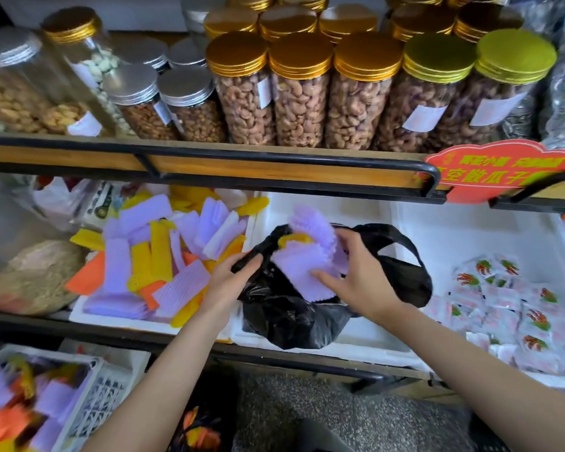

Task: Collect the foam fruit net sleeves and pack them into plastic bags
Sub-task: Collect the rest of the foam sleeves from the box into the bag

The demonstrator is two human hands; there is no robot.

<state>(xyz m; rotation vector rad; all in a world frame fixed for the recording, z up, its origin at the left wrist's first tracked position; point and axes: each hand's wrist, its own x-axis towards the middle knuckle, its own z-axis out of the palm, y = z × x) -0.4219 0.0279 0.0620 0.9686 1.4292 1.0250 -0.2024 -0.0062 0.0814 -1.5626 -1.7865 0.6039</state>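
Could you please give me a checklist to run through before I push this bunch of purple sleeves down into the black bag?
1. Bag mouth held: the left hand grips the rim of the black bag. Ok.
2. Bunch secured: the right hand holds the purple sleeves. Ok.
3. Bunch inside the bag: most of it stands above the mouth. Not ok.
4. Room inside the bag: the inside is hidden. Cannot tell.
5. Far handle free: it loops loose beyond the right hand. Ok.
6. All sleeves collected: a loose pile lies in the white foam box to the left. Not ok.
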